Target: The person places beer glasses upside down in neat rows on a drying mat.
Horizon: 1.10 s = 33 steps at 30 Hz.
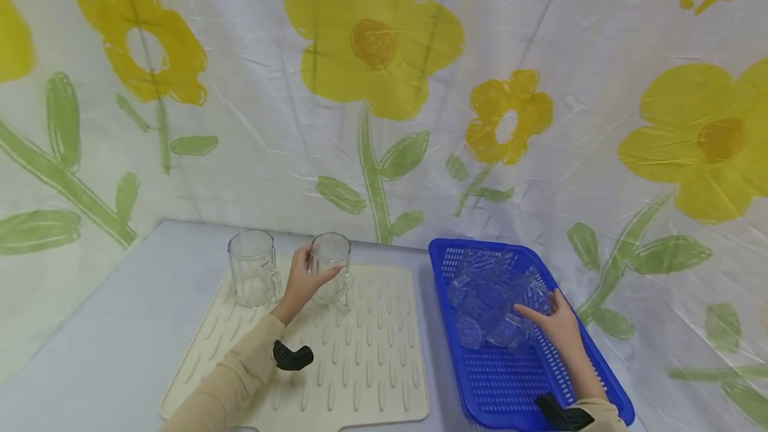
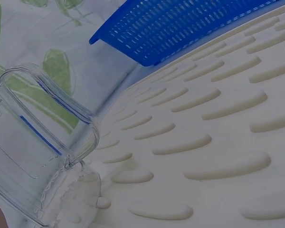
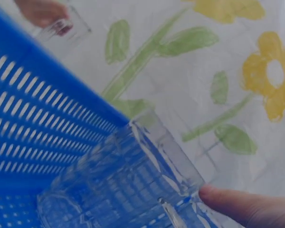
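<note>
My left hand (image 1: 306,280) holds a clear glass mug (image 1: 330,259) upright over the far part of the cream drying mat (image 1: 384,352), thumb and fingers at opposite sides of it. That mug (image 2: 26,137) shows its handle and base close to the mat's ridges in the left wrist view. A second glass mug (image 1: 252,269) stands on the mat, left of this hand. Over the blue basket (image 1: 498,399), my right hand (image 1: 558,325) has thumb and fingers spread beside the piled glass mugs (image 1: 486,299). One straight fingertip meets the rim of a mug (image 3: 118,180) in the right wrist view.
The basket's raised, slotted walls (image 3: 42,95) stand to the right of the mat. A white table (image 1: 90,332) lies under everything. Behind it hangs a white curtain (image 1: 258,152) printed with yellow flowers.
</note>
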Available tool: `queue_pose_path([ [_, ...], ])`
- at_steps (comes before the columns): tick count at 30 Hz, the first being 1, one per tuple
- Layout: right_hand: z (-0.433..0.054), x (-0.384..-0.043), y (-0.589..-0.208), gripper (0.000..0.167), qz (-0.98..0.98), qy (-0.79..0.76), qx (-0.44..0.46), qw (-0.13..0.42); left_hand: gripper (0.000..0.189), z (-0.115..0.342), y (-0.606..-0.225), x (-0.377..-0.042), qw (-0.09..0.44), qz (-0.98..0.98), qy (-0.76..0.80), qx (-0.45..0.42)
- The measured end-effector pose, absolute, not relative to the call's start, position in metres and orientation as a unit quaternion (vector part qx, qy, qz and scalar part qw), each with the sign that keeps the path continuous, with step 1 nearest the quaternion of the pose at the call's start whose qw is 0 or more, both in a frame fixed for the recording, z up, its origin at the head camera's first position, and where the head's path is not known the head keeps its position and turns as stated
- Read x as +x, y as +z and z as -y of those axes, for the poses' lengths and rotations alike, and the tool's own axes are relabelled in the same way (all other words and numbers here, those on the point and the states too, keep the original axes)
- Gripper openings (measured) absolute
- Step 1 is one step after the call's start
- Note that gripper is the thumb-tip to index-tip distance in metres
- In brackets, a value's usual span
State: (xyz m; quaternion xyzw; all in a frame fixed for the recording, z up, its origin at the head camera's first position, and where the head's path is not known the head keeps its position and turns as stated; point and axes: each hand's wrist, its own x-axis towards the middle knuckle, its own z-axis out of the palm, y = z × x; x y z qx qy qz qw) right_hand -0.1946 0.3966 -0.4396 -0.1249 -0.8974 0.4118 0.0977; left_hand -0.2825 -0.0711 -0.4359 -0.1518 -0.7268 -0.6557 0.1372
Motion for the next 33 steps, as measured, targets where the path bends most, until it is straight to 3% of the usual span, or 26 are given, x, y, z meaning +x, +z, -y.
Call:
queue_pose_path([
  [6, -0.376, -0.183, -0.417, 0.110, 0.892, 0.423, -0.129, 0.093, 0.062, 0.072, -0.439, -0.282, 0.147, 0.722, -0.659, -0.151],
  [18, -0.370, -0.185, -0.419, 0.106, 0.894, 0.413, -0.129, 0.115, 0.057, 0.074, -0.444, -0.282, 0.141, 0.719, -0.665, -0.141],
  [28, -0.435, -0.224, -0.496, 0.104, 0.891, 0.392, -0.149, 0.173, 0.056, 0.072, -0.452, -0.286, 0.145, 0.701, -0.682, -0.148],
  [33, -0.441, -0.226, -0.501, 0.100, 0.887, 0.400, -0.149, 0.177, 0.056, 0.073, -0.473, -0.300, 0.172, 0.704, -0.671, -0.157],
])
